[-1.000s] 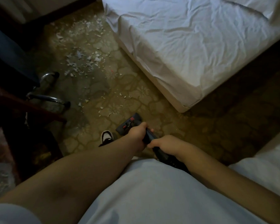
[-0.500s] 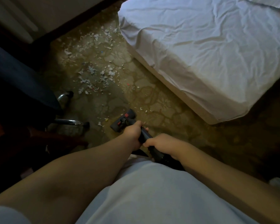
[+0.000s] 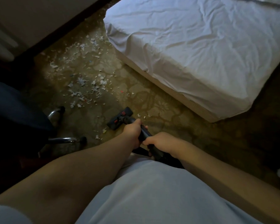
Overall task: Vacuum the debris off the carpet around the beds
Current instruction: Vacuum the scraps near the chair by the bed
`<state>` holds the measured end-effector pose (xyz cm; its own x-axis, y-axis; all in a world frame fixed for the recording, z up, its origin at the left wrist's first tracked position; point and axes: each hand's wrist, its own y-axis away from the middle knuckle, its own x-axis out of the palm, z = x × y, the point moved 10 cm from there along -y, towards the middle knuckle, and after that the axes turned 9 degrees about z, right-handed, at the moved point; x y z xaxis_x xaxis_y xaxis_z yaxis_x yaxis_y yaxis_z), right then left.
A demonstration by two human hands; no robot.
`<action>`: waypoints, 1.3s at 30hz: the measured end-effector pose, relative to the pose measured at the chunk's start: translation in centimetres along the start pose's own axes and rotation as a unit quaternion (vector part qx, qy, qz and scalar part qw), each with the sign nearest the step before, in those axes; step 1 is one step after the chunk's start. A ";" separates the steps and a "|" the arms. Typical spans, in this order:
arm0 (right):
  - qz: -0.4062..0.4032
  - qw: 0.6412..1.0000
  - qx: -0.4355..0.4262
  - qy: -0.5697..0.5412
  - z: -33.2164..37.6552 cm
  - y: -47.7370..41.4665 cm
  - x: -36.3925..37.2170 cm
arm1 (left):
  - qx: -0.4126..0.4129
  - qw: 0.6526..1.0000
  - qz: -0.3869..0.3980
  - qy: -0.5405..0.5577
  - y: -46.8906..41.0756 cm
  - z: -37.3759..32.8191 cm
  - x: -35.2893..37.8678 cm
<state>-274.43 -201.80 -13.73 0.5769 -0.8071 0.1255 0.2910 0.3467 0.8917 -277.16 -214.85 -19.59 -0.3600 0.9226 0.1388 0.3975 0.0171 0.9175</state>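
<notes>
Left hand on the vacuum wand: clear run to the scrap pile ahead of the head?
Probably yes. The left hand grips the wand, and the floor head sits on carpet short of the scrap pile, nothing between. The chair leg may crowd the leftmost scraps.

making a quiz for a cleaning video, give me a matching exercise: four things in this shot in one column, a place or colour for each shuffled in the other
Things:
1. vacuum head
2. paper scraps
3. bed
4. left hand

Descriptions:
A. white, upper right
B. grips the tube
C. scattered over the carpet
D. black with red tabs

Pairs: 1-D, 2-C, 3-A, 4-B
</notes>
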 end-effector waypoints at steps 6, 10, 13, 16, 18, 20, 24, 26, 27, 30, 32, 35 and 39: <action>-0.033 0.998 0.007 -0.048 -4.7 3.7 -4.3 | -0.011 0.997 0.051 -0.052 0.6 3.2 7.2; -0.037 0.997 0.014 -0.060 -9.4 6.6 -7.7 | -0.023 0.996 0.061 -0.067 1.8 7.4 11.8; -0.040 0.997 0.030 -0.053 -13.2 9.0 -10.5 | -0.048 0.995 0.066 -0.050 3.5 11.1 15.4; -0.021 0.997 0.049 -0.052 -16.5 11.8 -13.0 | -0.073 0.994 0.079 -0.007 5.4 14.4 19.4; -0.007 0.996 0.061 -0.060 -18.5 13.6 -14.6 | -0.087 0.993 0.080 0.023 6.2 16.4 21.7; 0.009 0.996 0.074 -0.054 -20.4 15.0 -16.0 | -0.091 0.992 0.064 0.057 6.5 18.1 23.6; 0.013 0.996 0.087 -0.032 -24.1 17.2 -19.1 | -0.096 0.988 0.068 0.097 7.0 22.0 28.0; 0.004 0.995 0.096 -0.026 -26.1 18.8 -20.7 | -0.101 0.986 0.075 0.110 7.8 23.9 30.2; 0.001 0.994 0.103 -0.019 -27.1 19.8 -21.5 | -0.110 0.984 0.082 0.112 8.3 25.1 31.4; -0.002 0.992 0.123 0.000 -29.5 22.5 -23.1 | -0.131 0.980 0.097 0.116 9.9 28.1 34.0; -0.004 0.992 0.126 0.014 -29.9 23.2 -23.6 | -0.137 0.976 0.105 0.132 10.5 28.8 35.0; 0.009 0.991 0.131 0.035 -28.6 23.5 -23.1 | -0.133 0.973 0.109 0.151 10.8 28.2 34.3; 0.027 0.990 0.131 0.047 -24.6 22.5 -20.7 | -0.121 0.971 0.115 0.169 10.6 25.0 31.0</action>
<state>-261.08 -165.52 -7.00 0.6581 -0.7385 0.1468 0.0565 0.2429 0.9684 -263.00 -176.40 -14.89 -0.5571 0.7116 0.4281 0.3047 -0.3044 0.9025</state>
